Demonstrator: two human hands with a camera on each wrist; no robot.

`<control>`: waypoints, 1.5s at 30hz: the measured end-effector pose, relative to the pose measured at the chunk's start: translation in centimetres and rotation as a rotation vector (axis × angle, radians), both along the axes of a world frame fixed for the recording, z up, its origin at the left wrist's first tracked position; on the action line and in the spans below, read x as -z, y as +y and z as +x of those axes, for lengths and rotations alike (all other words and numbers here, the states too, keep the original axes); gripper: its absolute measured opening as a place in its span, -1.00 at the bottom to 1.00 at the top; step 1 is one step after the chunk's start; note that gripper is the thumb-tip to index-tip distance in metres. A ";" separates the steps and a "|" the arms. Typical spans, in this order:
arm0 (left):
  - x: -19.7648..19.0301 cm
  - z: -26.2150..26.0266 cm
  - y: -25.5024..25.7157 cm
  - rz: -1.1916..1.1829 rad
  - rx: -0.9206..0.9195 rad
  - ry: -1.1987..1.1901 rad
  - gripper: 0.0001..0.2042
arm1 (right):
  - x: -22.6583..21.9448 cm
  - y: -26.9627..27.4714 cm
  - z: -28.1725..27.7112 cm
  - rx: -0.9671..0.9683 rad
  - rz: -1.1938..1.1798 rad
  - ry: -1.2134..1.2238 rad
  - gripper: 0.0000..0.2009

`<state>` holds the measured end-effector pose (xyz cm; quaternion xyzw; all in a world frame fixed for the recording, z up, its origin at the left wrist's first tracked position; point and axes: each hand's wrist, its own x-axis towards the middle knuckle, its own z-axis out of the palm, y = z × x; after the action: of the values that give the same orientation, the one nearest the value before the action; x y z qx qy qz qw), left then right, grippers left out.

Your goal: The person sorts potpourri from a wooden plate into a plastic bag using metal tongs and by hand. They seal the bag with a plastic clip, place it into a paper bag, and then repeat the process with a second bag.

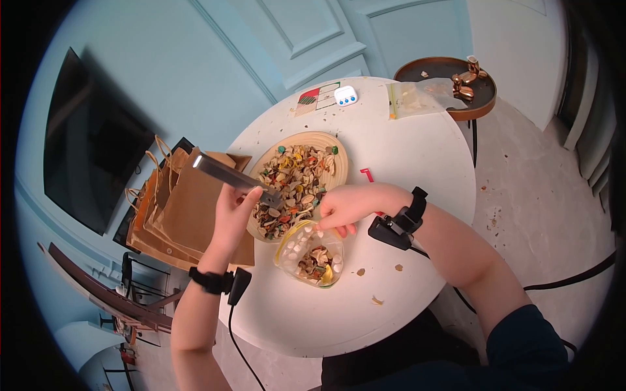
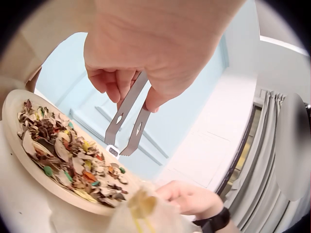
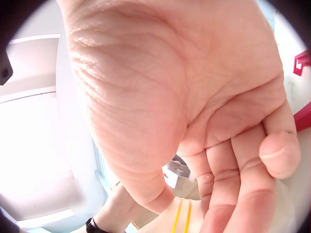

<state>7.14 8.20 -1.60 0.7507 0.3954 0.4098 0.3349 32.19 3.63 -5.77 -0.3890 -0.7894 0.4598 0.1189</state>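
My left hand (image 1: pixel 233 210) grips flat metal tongs (image 2: pixel 127 109) between thumb and fingers. Their toothed tips stand apart with nothing between them in the left wrist view. The tongs are held over a round wooden plate (image 1: pixel 339 171) heaped with dried flower and leaf potpourri (image 1: pixel 297 171). My right hand (image 1: pixel 355 203) pinches the upper edge of a clear zip bag (image 1: pixel 287 259) with thumb and forefinger, its other fingers loosely bent. The bag stands with its mouth spread, at the plate's near edge. Some potpourri (image 1: pixel 316 266) lies inside it.
A red plastic piece (image 1: pixel 367 174) lies right of the plate, partly behind my right forearm. Brown paper bags (image 1: pixel 195 208) stand at the left. Farther back are a white case (image 1: pixel 345 96), another clear bag (image 1: pixel 417 98) and a side table (image 1: pixel 486 104). Loose petals (image 1: pixel 377 300) dot the tabletop.
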 end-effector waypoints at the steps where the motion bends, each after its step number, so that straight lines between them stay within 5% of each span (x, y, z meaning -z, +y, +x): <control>1: 0.6 0.2 1.0 0.001 0.001 -0.002 -0.68 | 0.0 0.0 0.0 0.000 -0.001 0.000 -0.63; 15: 3.4 2.9 5.0 0.182 -0.059 0.377 -0.61 | 0.0 0.0 0.1 -0.008 0.006 0.001 -0.63; 21: 2.9 2.3 3.3 0.189 -0.093 0.309 -0.65 | 0.0 0.0 0.0 -0.006 0.016 -0.015 -0.65; 27: -0.9 1.8 -2.0 -0.055 0.097 -0.069 -0.71 | -0.1 -0.1 0.1 -0.001 0.011 -0.010 -0.65; 35: -2.0 1.1 -8.8 -0.200 0.165 0.026 -0.68 | 0.5 0.3 0.0 -0.005 -0.001 0.017 -0.66; 45: -0.2 1.3 -1.8 -0.038 0.058 -0.013 -0.71 | 0.2 0.2 -0.1 0.004 -0.005 0.001 -0.64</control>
<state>8.44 6.43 -1.38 0.7526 0.3790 0.3973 0.3635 32.12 3.79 -5.93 -0.3904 -0.7875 0.4618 0.1193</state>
